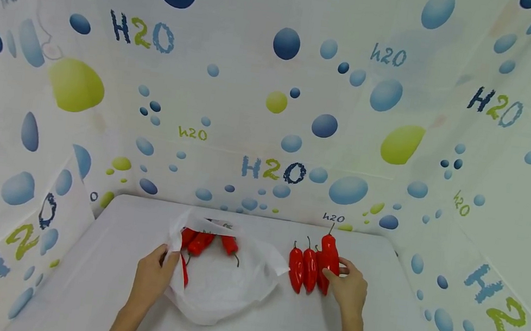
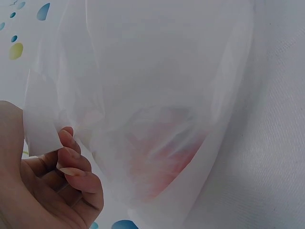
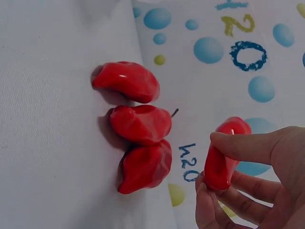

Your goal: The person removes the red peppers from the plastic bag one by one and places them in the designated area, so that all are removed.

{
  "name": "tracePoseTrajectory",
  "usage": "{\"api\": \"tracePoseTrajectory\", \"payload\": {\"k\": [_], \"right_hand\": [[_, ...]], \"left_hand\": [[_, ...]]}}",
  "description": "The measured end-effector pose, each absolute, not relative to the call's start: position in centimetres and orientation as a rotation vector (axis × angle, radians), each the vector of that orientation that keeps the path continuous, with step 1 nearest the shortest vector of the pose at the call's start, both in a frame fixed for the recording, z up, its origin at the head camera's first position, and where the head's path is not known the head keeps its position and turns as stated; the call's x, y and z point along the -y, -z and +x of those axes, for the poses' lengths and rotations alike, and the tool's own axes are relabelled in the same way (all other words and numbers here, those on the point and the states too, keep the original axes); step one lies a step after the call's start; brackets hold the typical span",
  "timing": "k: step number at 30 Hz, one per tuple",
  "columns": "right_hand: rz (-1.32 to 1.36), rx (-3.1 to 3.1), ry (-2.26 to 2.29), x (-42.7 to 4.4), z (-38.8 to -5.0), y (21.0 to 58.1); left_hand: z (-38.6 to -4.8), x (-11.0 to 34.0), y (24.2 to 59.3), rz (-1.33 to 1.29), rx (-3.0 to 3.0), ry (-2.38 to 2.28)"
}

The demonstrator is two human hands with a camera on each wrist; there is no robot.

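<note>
Gripping the held pepper (image 1: 329,248), the right hand (image 1: 349,287) in the head view has thumb and fingers clamped on it, stem toward the far edge of the surface (image 1: 286,326); the one white bag (image 1: 225,303) lies from there toward the left edge, nearer the left hand (image 1: 152,273). Between them, three loose peppers (image 1: 310,270) lie side by side, long axes running near to far. At least three bagged peppers (image 1: 201,244) show. The left wrist view has the left fingers curled at the bag's rim, thumb hidden; red shows through the plastic, too blurred to count. The right wrist view shows one pepper pinched, three resting on the surface.
</note>
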State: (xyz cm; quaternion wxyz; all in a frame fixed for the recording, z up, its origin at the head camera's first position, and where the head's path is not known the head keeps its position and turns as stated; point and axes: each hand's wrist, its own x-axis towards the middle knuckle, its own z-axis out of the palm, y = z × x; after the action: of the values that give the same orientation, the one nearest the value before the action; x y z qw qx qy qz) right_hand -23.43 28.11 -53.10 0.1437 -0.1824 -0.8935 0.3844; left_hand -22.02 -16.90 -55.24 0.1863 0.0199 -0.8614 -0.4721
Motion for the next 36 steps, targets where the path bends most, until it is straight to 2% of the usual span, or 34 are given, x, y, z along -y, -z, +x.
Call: {"api": "tracePoseTrajectory", "payload": {"k": [20, 36], "right_hand": [[-0.607, 2.61, -1.08, -31.6, -23.5, 55.5], [-0.656, 2.695, -1.101, -32.1, -23.6, 56.3]], "left_hand": [[-22.0, 16.8, 55.2, 0.059, 2.433, 1.319], [-22.0, 16.8, 55.1, 0.058, 2.426, 1.323]]}}
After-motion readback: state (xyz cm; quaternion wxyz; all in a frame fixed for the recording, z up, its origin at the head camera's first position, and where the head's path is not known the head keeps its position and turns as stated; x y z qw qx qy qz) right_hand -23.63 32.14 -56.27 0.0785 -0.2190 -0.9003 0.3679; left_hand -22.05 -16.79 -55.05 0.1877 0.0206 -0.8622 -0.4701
